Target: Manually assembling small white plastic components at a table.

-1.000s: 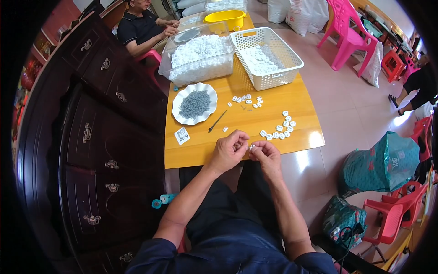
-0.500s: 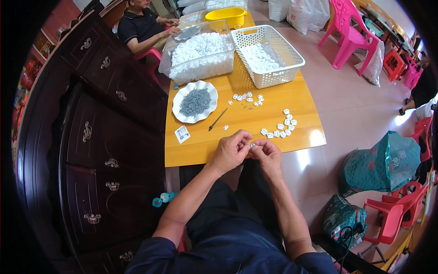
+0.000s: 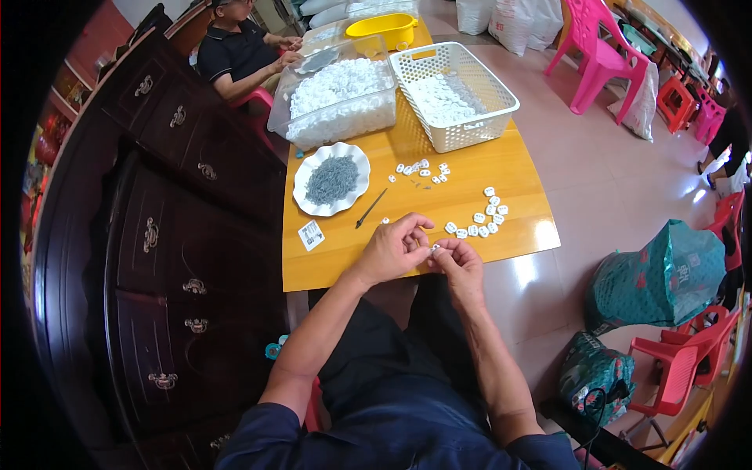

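Observation:
Over the near table edge, my right hand (image 3: 460,265) pinches a small white plastic piece (image 3: 435,248) between thumb and fingertips. My left hand (image 3: 394,249) is beside it, thumb tip close to the piece, the other fingers curved and apart from the thumb; I see nothing held there. An arc of white plastic pieces (image 3: 483,229) lies to the right on the table (image 3: 337,266). Farther back is a looser group of white pieces (image 3: 424,164). A dark thin pointed tool (image 3: 371,208) lies left of them, beside a wavy-rimmed white plate (image 3: 363,160) heaped with small grey parts (image 3: 333,180).
A clear tub (image 3: 345,121) heaped with white pieces and a white perforated basket (image 3: 470,133) stand at the back, a yellow tub (image 3: 382,31) beyond. Another person (image 3: 235,55) sits back left. A dark cabinet (image 3: 196,243) borders the left; teal bags (image 3: 650,274) and a red chair (image 3: 666,372) are right.
My left hand's fingers have lifted and spread away from the thumb. The right hand keeps its pinch on the white piece. The view has shifted slightly.

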The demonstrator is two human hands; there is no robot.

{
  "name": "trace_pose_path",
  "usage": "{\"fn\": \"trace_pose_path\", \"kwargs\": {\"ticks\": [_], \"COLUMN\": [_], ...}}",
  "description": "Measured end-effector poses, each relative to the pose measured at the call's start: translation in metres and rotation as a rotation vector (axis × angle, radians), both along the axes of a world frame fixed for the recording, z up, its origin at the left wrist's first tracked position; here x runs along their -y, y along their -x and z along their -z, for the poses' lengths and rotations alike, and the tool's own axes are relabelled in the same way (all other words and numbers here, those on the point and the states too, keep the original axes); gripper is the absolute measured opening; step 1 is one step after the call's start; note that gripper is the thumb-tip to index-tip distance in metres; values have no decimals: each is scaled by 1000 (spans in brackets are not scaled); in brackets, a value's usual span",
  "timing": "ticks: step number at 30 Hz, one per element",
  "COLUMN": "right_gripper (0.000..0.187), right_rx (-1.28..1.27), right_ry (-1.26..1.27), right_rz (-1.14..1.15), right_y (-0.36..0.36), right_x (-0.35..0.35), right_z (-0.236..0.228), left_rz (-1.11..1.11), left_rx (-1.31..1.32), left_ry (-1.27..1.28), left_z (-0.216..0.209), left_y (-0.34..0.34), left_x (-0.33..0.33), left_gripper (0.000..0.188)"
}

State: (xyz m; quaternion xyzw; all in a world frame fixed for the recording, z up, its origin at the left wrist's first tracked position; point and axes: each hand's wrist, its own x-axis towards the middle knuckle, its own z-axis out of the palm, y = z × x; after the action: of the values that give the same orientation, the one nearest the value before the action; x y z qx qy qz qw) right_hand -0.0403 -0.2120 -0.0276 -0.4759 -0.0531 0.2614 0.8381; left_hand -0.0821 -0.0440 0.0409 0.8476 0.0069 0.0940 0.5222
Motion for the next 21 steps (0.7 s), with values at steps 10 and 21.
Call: {"fn": "trace_pose_path", "kwargs": {"ticks": [10,21], "right_gripper": [14,12], "right_rx": [-72,-77], "right_ry": [-23,-16], "right_rz": [61,13], "right_y": [-7,-10], "right_x": [6,5], "right_z": [-9,-6], "left_rz": [-259,-153], "left_rx": [23,-169], "left_ry": [-613,-937], "left_z": [0,13], "left_y": [-69,-132], "left_x": [-63,-92], "left_gripper": [26,26]}}
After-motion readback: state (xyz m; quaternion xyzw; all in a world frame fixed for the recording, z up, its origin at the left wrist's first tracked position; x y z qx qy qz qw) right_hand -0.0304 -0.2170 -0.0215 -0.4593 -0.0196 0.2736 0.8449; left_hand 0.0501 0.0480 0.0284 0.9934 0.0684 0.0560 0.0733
